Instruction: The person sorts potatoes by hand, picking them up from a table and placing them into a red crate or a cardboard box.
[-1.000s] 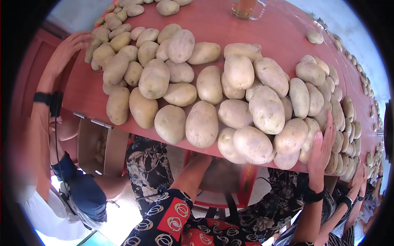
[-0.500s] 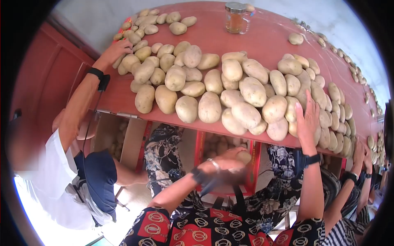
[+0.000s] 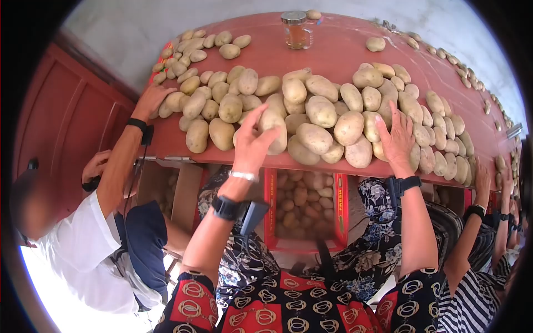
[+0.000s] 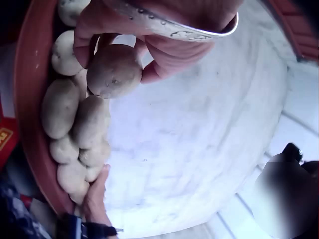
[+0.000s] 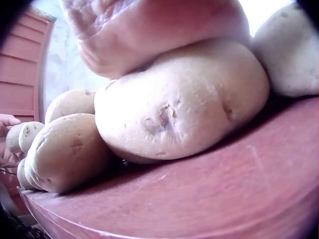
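My left hand (image 3: 251, 145) is raised at the front edge of the potato pile, thumb and fingers spread round one potato. In the left wrist view that potato (image 4: 114, 72) sits pinched between thumb and fingers, beside the heaped potatoes. A silvery bracelet (image 4: 187, 34) circles that wrist. Farther right, my right hand (image 3: 397, 145) rests against the pile's front with its fingers extended. The right wrist view shows its palm (image 5: 164, 37) lying on a large pale potato (image 5: 194, 107) with a scarred dent; its fingertips are hidden there.
The potatoes lie piled along the red table (image 3: 250, 61). Below its edge stands a red box (image 3: 270, 222) with potatoes inside. A lidded glass mug (image 3: 297, 33) is at the back. To the left, another person's hand (image 3: 155, 97) touches the pile; more hands line the right.
My left hand has come up from the red box to the table's edge with a potato. My right hand stays against the pile. The head view has shifted, showing more of the wall.
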`<state>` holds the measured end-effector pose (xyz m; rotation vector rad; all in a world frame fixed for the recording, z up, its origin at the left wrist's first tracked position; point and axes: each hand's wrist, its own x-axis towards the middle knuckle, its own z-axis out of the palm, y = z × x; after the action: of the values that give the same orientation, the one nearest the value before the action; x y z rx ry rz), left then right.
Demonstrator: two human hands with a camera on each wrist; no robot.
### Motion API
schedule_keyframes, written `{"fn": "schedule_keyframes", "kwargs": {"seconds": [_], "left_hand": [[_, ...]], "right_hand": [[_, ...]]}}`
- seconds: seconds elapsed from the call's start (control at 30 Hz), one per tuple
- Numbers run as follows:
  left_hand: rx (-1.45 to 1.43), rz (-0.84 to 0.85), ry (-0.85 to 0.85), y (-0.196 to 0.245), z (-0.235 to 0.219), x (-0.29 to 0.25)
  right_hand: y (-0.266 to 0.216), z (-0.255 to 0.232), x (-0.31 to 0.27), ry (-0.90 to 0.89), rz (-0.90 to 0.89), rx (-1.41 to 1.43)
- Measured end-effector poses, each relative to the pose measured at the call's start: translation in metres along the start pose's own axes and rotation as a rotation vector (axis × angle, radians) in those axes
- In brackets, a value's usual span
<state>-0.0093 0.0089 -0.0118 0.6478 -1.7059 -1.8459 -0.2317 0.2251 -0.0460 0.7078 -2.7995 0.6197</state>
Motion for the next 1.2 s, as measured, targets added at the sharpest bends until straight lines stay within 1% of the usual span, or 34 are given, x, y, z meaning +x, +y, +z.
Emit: {"fn": "schedule_keyframes", "kwargs": {"seconds": [0.03,0.1,0.13,0.17,0.23,0.27,0.3,0.33,0.43,0.5,0.53,0.63,0.7,0.73,0.8,0.93,1.0,1.03,1.07,1.1,1.2], "left_hand": [[0.003,-0.002,-0.003,-0.005,0.000,0.013],[0.397,0.188,0.014,-0.010,0.004,0.036],[0.511,0.233,0.069,-0.009,0.009,0.040],[0.515,0.232,0.065,-0.008,0.012,0.045],[0.782,0.261,0.033,-0.004,0.017,0.050],[0.761,0.126,-0.039,-0.001,0.018,0.050],[0.763,0.131,-0.057,-0.005,0.019,0.054],[0.744,0.160,-0.029,-0.010,0.015,0.052],[0.715,0.164,0.034,-0.015,0.009,0.051],[0.570,0.175,-0.059,-0.016,0.004,0.053],[0.571,0.176,-0.058,-0.015,0.003,0.051],[0.607,0.159,-0.105,-0.012,0.006,0.050],[0.797,0.225,-0.039,-0.015,0.008,0.054],[0.796,0.226,-0.036,-0.016,0.008,0.056],[0.675,0.139,-0.137,-0.016,0.010,0.059],[0.589,0.133,-0.133,-0.021,0.007,0.064],[0.385,0.010,-0.209,-0.018,0.006,0.060],[0.389,0.009,-0.204,-0.023,0.006,0.062],[0.433,0.117,-0.215,-0.032,0.006,0.065],[0.477,0.228,-0.224,-0.030,0.009,0.065],[0.559,0.213,-0.195,-0.020,0.008,0.057]], "right_hand": [[-0.001,0.001,-0.001,-0.001,0.004,0.002],[0.000,0.000,0.000,-0.004,0.005,0.004],[0.002,0.000,0.001,-0.004,0.008,0.004],[0.002,0.000,0.001,0.012,-0.011,0.017],[0.002,0.002,-0.002,0.022,-0.026,0.032],[0.000,0.003,0.000,0.017,-0.022,0.020],[0.002,0.002,0.000,0.017,-0.005,0.007],[0.003,0.002,-0.001,0.017,0.002,0.008],[0.000,-0.001,0.000,0.012,-0.009,0.022],[0.000,-0.001,-0.001,0.004,-0.002,0.033],[-0.001,-0.001,-0.001,0.004,-0.003,0.034],[0.000,-0.001,0.000,-0.006,0.008,0.036],[0.001,0.000,0.000,0.003,-0.001,0.042],[0.001,0.000,0.000,0.004,-0.005,0.041],[0.002,0.001,-0.001,0.027,-0.020,0.043],[0.001,0.000,0.001,0.019,-0.010,0.026],[0.001,0.001,0.000,0.016,0.000,0.009],[0.000,0.002,-0.001,0.014,-0.003,0.014],[-0.001,0.000,-0.001,0.010,0.002,0.020],[-0.001,-0.001,-0.001,0.009,0.005,0.027],[0.001,0.000,0.000,0.009,-0.009,0.038]]}}
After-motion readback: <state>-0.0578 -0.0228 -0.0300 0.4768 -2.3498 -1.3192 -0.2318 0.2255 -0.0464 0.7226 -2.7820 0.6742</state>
